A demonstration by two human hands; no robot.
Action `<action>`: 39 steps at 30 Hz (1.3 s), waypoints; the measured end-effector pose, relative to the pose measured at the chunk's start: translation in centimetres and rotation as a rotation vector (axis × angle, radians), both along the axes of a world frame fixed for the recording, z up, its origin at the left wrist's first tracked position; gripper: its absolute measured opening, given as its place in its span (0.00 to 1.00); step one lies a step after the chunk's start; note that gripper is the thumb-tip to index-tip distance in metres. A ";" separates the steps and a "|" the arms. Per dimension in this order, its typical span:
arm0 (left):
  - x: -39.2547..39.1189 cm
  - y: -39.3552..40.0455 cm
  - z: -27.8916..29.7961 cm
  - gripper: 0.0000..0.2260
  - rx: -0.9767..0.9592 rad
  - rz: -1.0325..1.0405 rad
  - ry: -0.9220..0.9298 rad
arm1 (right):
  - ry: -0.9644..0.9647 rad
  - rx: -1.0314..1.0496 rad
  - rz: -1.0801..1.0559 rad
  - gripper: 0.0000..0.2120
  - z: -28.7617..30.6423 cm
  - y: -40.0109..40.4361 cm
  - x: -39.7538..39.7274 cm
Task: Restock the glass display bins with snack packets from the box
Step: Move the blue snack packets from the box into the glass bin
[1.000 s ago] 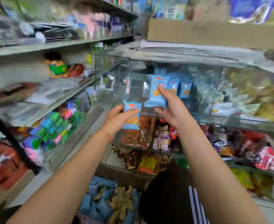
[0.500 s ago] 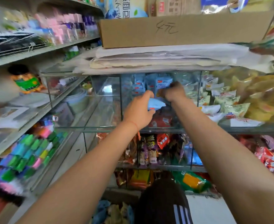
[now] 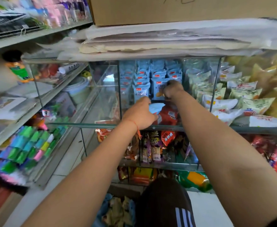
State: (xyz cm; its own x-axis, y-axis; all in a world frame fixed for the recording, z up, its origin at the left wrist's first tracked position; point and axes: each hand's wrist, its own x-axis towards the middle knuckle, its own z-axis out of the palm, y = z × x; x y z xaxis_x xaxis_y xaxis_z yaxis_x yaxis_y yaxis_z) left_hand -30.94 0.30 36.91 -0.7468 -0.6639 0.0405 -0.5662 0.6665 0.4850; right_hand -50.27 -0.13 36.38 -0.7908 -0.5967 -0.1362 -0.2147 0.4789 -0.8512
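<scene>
Both my arms reach into the middle glass bin (image 3: 119, 89), which holds upright rows of light-blue snack packets (image 3: 142, 76). My right hand (image 3: 173, 90) is deep inside, its fingers closed on the front blue packet (image 3: 157, 90) of the right row. My left hand (image 3: 141, 114) sits lower at the bin's front, gripping another blue packet (image 3: 155, 108) that lies flat above red packets seen through the glass floor. The box (image 3: 116, 210) with more blue and tan packets lies at the bottom edge, near my knee.
A bin of white and yellow packets (image 3: 242, 99) adjoins on the right; an empty glass bin (image 3: 101, 82) adjoins on the left. Stacked papers (image 3: 159, 41) and a cardboard box (image 3: 167, 10) rest on top. Lower bins hold red and orange snacks (image 3: 154, 148). Shelves with coloured items (image 3: 28, 146) run along the left.
Both hands have gone from in front of the bin to inside it, carrying their blue packets. The right hand has pushed further back to the packet rows; the view has moved closer.
</scene>
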 end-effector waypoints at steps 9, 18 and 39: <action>0.2 0.4 -0.2 0.17 -0.149 0.042 0.127 | 0.075 0.022 -0.020 0.29 -0.9 -1.2 -0.7; 0.3 0.3 -0.1 0.09 0.049 0.091 0.427 | -0.005 -0.206 0.205 0.08 4.9 4.0 4.1; -0.8 -0.8 -0.5 0.14 -0.002 -0.023 -0.248 | -0.070 -0.281 -0.023 0.11 2.2 3.2 2.9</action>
